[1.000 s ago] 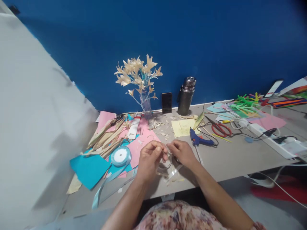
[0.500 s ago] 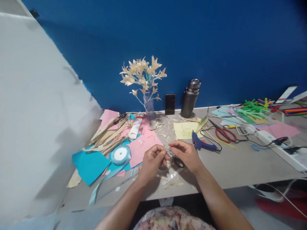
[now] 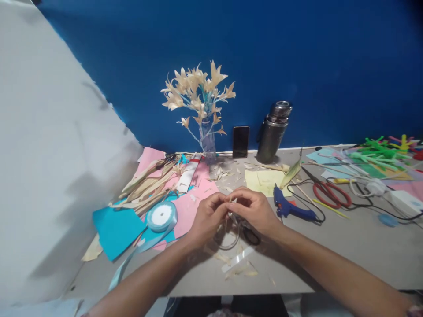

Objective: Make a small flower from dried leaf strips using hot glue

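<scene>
My left hand (image 3: 209, 216) and my right hand (image 3: 257, 212) meet over the near part of the table. Fingers and thumbs are pinched together at the tips, around something small and pale that is mostly hidden. Just below them lies a thin clear ring (image 3: 227, 248), which looks like a roll of tape. Beside it, partly under my right hand, a black scissor handle (image 3: 251, 237) shows. Nearer to me rest a clear strip (image 3: 238, 259) and pale husk scraps (image 3: 246, 272).
Pale husk flowers (image 3: 198, 90) stand in a clear vase (image 3: 208, 143) by a phone (image 3: 241, 141) and a flask (image 3: 274, 134). Left lie husk strips (image 3: 148, 185) and a ribbon roll (image 3: 161, 216). Right lie a blue glue gun (image 3: 292, 209), red-handled scissors (image 3: 332, 196) and cables.
My right hand has moved in to meet my left, and their fingertips now touch. The view has shifted, so the flask and glue gun appear farther right.
</scene>
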A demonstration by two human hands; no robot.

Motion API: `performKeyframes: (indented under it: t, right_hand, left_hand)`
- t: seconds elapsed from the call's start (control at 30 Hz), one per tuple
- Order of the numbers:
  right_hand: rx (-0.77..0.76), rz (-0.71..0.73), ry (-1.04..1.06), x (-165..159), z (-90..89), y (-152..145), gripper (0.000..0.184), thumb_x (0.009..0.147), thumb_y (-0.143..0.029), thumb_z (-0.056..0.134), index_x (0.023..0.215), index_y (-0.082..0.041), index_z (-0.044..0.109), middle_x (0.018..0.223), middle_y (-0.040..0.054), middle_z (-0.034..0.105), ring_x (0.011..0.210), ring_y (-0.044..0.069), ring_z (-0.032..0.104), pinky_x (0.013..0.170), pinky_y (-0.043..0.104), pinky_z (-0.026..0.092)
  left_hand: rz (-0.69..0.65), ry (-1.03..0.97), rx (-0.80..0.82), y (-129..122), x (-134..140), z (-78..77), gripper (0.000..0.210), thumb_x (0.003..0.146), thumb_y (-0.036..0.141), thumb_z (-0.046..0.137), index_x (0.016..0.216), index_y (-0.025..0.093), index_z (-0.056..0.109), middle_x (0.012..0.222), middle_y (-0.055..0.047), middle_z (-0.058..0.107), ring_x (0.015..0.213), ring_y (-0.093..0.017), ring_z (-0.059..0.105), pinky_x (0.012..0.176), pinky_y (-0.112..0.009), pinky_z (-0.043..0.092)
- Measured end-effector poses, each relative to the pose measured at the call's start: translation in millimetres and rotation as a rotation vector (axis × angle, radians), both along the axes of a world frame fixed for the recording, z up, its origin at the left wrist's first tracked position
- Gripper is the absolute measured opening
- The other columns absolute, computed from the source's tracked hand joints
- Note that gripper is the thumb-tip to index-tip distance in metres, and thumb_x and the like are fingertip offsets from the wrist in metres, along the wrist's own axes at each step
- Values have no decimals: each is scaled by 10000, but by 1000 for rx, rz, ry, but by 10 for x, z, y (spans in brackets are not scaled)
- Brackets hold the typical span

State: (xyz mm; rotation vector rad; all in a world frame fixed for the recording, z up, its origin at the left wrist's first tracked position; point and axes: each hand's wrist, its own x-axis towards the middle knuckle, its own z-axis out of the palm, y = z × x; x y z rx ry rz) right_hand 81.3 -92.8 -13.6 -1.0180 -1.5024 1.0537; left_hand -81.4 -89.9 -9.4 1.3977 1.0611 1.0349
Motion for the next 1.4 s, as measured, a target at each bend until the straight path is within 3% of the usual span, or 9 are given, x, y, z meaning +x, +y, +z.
performKeyframes:
  t: [0.1,0.4,0.5,0.67,0.77,0.93,1.07,1.17,1.4]
  right_hand:
    - [-23,-37,78,-32,-90,17,96,778,-291,773,825,-210,753,854,31,681,695,145,585,630,270,455]
    - [38,-63,113,8,-232,-68,51,743,-250,803,714,-240,762,784,39,649,748,180,618,660,278,500]
    - [-8,-48,116,17,-238,-78,64,751,-242,790,697,-236,757,769,34,643,726,172,615,657,271,508]
    - [-88,23,116,13,-220,-71,57,752,-274,799,752,-229,765,783,33,649,703,166,617,615,261,500]
    - [-147,53,103,11,-218,-51,93,750,-292,796,784,-215,758,799,35,656,694,165,620,594,260,493]
    - [-193,35,121,28,-226,-24,140,734,-298,806,728,-189,717,730,11,642,659,150,615,612,258,489]
    - [-333,175,166,57,-217,-16,222,788,-361,777,915,-182,741,723,11,679,634,151,643,641,279,504]
    - [-413,252,247,69,-214,-14,228,794,-381,773,870,-170,728,668,18,691,615,162,656,631,290,511]
    - [-479,166,372,57,-239,-7,228,714,-323,845,744,-155,693,580,14,684,492,110,574,490,217,414]
  left_hand:
    - [50,26,25,-17,18,-65,116,830,248,621,746,169,620,600,28,559,553,-105,485,558,-222,395]
    - [-21,-45,6,-129,12,-205,164,850,299,646,767,160,677,640,-14,619,582,-121,511,574,-229,416]
    - [-29,-42,13,-133,-3,-249,125,828,262,669,771,156,705,692,-32,661,630,-129,552,620,-232,442]
    - [-59,-219,-231,-125,-2,-254,231,776,357,736,721,141,673,533,10,558,475,-86,469,470,-196,357]
    - [-82,-293,-311,-100,8,-244,292,714,394,792,699,134,661,542,-4,586,449,-79,470,447,-193,363]
    - [-113,-314,-348,-47,4,-297,301,715,396,797,699,125,666,596,-42,648,440,-80,491,438,-197,386]
    - [-160,-293,-333,-20,-9,-325,310,730,404,790,692,121,669,602,-47,650,430,-71,482,440,-190,373]
    - [-177,-287,-333,-11,-12,-311,322,728,416,794,684,124,664,592,-37,634,429,-68,476,435,-185,367]
    - [-190,-225,-302,4,-35,-260,238,735,339,792,723,121,696,630,-52,676,446,-76,507,453,-189,384]
